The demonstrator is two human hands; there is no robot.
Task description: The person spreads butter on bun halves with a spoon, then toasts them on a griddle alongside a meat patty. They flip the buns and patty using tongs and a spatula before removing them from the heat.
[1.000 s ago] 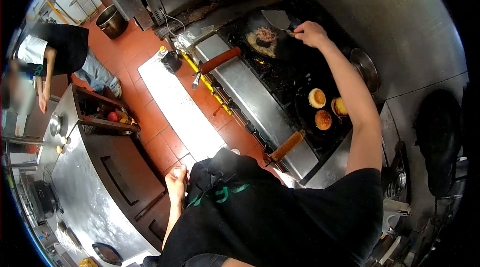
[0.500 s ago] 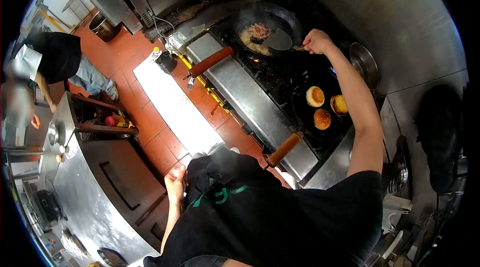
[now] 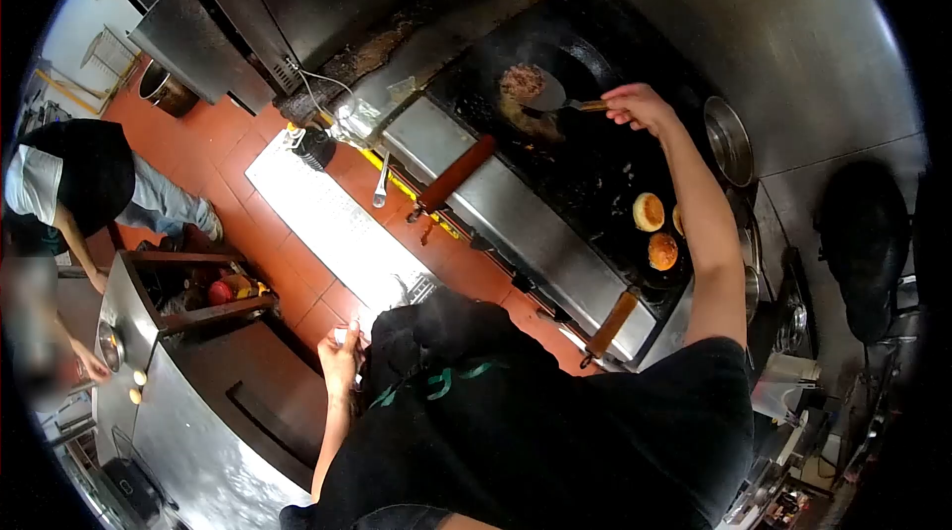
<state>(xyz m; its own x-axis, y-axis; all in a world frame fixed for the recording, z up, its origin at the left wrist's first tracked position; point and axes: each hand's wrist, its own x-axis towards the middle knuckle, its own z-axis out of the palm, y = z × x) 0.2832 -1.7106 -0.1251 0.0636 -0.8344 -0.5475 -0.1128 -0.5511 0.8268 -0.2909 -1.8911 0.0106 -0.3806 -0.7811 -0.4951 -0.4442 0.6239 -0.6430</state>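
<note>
My right hand (image 3: 640,106) is closed around the handle of a spatula (image 3: 548,94), whose flat blade rests at a mound of browned ground meat (image 3: 521,82). Both are in a dark frying pan (image 3: 587,60) on the black stovetop. Nearer me lie toasted bun halves: a pale one (image 3: 650,212) and a browner one (image 3: 662,252), with another mostly behind my forearm. Low on the left, my left hand (image 3: 339,359) has its fingers curled in beside my body. Something small and white shows at its fingertips, and I cannot tell what it is.
Two wooden handles, one reddish (image 3: 458,175) and one tan (image 3: 613,324), jut over the steel front ledge (image 3: 516,223). A round metal pan (image 3: 729,141) leans at the right wall. Left, a person (image 3: 79,173) stands by a steel counter (image 3: 198,421); another person's hand (image 3: 94,364) is near a bowl (image 3: 111,344).
My view has turned a little, shifting the stove down and right. The spatula stays at the meat in my right hand. A hand at the left counter has come closer to the bowl.
</note>
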